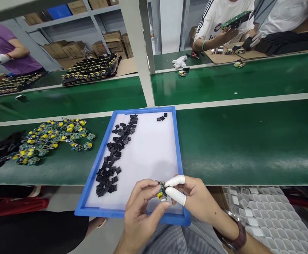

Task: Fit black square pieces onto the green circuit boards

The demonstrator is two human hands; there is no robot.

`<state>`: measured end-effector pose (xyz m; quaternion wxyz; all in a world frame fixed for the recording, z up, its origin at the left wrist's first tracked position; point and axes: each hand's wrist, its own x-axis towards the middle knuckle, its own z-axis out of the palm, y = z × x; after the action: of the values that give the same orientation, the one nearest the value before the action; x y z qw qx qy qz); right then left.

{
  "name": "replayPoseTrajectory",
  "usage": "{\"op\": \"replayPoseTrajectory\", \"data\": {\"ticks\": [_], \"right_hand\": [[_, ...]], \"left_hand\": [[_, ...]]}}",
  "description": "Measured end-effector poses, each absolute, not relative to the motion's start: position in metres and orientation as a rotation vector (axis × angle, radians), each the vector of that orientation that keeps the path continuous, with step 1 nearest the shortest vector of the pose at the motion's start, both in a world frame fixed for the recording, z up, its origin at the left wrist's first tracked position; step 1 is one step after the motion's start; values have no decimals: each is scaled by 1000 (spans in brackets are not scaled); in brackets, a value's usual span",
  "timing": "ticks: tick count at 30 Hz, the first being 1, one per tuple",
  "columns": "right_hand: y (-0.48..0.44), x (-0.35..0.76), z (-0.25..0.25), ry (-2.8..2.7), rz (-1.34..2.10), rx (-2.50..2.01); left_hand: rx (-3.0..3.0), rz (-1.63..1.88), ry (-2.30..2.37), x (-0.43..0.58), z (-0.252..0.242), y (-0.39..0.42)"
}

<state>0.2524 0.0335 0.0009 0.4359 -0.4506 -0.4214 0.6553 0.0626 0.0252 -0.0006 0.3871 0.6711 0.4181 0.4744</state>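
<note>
Between my two hands, above the near end of a blue-rimmed white tray (pixel 179 151), is a small green circuit board (pixel 162 190) with a yellow part on it. My left hand (pixel 144 208) grips it from the left between thumb and fingers. From the right, my right hand (pixel 193 197) pinches at its edge, with white finger cots on two fingertips. Whether a black piece is also between the fingers cannot be made out. Many small black plastic pieces (pixel 119 143) lie along the tray's left side, and several more (pixel 162 117) sit at its far right corner.
Left of the tray is a pile of circuit boards with yellow parts (pixel 50 135), beside dark flat pieces (pixel 8 144). A white post (pixel 140 53) rises behind the tray. Clear plastic trays (pixel 272 215) are stacked below right. Co-workers handle parts across the green bench (pixel 222 83).
</note>
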Motion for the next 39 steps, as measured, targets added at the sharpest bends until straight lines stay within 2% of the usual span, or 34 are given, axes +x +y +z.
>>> {"op": "replayPoseTrajectory", "data": {"ticks": [6,17,39], "right_hand": [[35,261,1,-917,1828,-973],[26,254,-7,-488,2058,-811],[15,236,-1,-211,1974,-778]], "left_hand": [[2074,1203,1086,68,11,22],[2091,1252,1067,78,24,11],[2027,1443,1074,81,23,7]]}}
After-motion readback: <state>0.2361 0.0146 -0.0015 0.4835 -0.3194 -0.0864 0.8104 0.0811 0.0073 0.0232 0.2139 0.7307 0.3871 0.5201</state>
